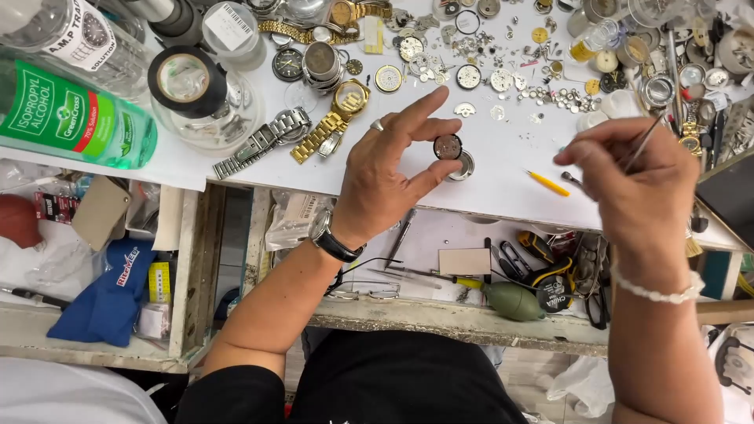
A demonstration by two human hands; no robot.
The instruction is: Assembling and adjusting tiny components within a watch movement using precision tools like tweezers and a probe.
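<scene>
My left hand pinches a small round watch movement between thumb and fingers, just above a round metal watch case lying on the white work surface. A ring sits on one finger and a black wristwatch on that wrist. My right hand is closed around thin metal tweezers, whose tips point down near its left side. A small yellow stick tool lies between the two hands.
Several loose watch parts, dials and cases litter the far half of the surface. Gold and steel wristwatches, a black tape roll and a green bottle stand at left. An open drawer below holds a green blower, spectacles and tools.
</scene>
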